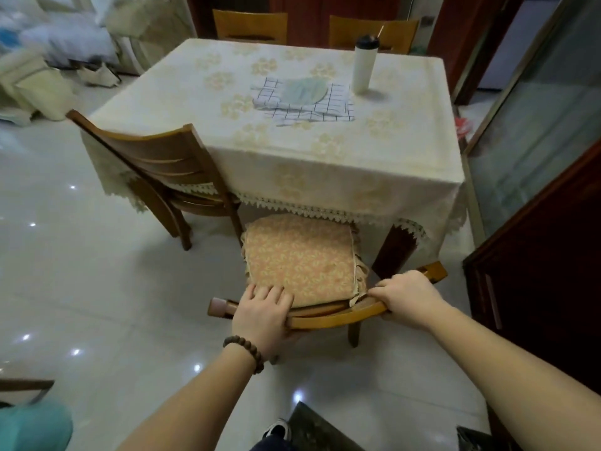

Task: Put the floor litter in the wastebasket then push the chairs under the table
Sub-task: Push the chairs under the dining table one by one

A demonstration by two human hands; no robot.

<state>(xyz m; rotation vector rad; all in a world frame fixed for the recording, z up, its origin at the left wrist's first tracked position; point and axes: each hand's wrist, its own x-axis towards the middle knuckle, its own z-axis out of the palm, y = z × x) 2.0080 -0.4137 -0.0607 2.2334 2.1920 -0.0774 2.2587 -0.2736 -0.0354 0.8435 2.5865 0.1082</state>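
The front of the near chair (325,317) is tucked out of sight under the tablecloth's lace hem, and only one of its legs shows, at lower centre. A teal shape at the bottom left corner is cut off; can't tell what it is. Both hands are on the chair's curved wooden backrest: left hand (263,312) wrapped over the rail near its left end, fingers reaching onto the cushion (300,255), right hand (406,296) clasping the rail toward its right end. The cushion is peach with a pale leaf print. A second chair (162,177) sits angled at the table's left corner, partly under the cloth. Two more stand at the far side. The table (292,164) carries a white bottle (363,65) and a checked cloth (305,104). Glossy white tiles reflect ceiling lights.
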